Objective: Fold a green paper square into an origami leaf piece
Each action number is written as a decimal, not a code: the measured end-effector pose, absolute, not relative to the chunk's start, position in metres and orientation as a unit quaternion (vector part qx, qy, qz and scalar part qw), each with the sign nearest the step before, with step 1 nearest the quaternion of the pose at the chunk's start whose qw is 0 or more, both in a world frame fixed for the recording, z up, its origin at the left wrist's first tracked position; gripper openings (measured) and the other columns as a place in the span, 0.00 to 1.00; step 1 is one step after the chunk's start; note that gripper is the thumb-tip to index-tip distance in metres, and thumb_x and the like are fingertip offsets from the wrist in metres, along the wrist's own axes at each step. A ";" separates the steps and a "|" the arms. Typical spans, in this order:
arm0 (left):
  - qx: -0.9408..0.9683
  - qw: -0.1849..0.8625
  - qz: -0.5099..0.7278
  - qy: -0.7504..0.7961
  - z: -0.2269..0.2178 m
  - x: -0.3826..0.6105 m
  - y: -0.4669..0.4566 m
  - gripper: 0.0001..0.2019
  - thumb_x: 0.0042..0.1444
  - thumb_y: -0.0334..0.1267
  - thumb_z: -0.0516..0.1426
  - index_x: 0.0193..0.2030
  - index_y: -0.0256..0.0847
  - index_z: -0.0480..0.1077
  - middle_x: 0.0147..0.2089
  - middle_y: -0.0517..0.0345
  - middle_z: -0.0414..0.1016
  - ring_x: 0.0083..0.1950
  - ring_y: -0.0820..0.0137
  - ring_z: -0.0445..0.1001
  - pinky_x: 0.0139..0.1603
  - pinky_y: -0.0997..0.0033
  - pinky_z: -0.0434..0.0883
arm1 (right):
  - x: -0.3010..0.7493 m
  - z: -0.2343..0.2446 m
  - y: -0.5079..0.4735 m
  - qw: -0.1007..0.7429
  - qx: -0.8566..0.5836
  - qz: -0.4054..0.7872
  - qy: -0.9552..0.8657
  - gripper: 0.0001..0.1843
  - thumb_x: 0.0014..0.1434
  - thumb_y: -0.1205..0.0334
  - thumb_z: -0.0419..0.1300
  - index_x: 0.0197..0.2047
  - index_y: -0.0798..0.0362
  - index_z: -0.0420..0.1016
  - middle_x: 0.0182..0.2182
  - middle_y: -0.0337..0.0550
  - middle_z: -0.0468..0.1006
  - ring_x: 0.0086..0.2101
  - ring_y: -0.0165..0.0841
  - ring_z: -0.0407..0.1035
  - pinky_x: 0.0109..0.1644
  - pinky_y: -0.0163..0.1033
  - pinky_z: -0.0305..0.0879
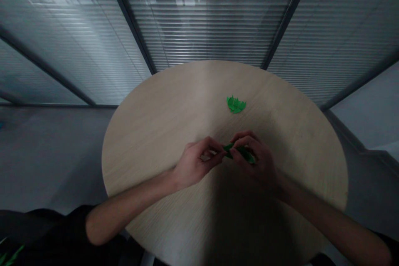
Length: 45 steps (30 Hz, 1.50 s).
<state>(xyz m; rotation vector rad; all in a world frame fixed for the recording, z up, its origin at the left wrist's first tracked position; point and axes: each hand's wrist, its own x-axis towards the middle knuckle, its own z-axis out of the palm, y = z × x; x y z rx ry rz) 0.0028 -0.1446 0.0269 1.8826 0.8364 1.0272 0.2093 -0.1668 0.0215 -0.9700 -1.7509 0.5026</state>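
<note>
A small folded green paper piece (237, 152) is held between both hands over the middle of the round wooden table (162, 124). My left hand (196, 162) pinches its left end with thumb and fingers closed. My right hand (255, 158) curls around its right part, fingers closed on it, so most of the piece is hidden. Farther back on the table lies a second green folded paper shape (236, 104) with jagged points, apart from both hands.
Glass walls with horizontal blinds (199, 20) and dark frames stand behind the table. Grey floor (46, 162) surrounds it. A bit of green (8, 255) shows at the lower left corner by my dark sleeve.
</note>
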 end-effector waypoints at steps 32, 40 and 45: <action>0.709 0.465 0.400 0.349 0.029 0.005 -0.145 0.14 0.59 0.36 0.66 0.50 0.36 0.74 0.40 0.53 0.85 0.32 0.74 0.81 0.32 0.78 0.76 | 0.209 0.023 -0.168 0.497 -0.424 0.210 -0.727 0.03 0.66 0.65 0.62 0.38 0.50 0.71 0.38 0.42 0.74 0.32 0.30 0.72 0.32 0.35 0.70; 0.664 0.552 0.356 0.357 0.031 0.008 -0.142 0.12 0.62 0.39 0.64 0.49 0.35 0.80 0.33 0.53 0.84 0.28 0.73 0.79 0.29 0.78 0.75 | 0.210 0.021 -0.166 0.499 -0.424 0.191 -0.732 0.04 0.65 0.66 0.62 0.38 0.50 0.71 0.38 0.43 0.73 0.33 0.31 0.72 0.33 0.35 0.70; 0.661 0.541 0.379 0.356 0.031 0.009 -0.143 0.10 0.61 0.37 0.64 0.47 0.35 0.78 0.36 0.53 0.84 0.29 0.73 0.80 0.29 0.77 0.76 | 0.210 0.021 -0.166 0.498 -0.432 0.195 -0.727 0.04 0.65 0.65 0.62 0.38 0.50 0.71 0.38 0.43 0.74 0.34 0.32 0.72 0.33 0.36 0.71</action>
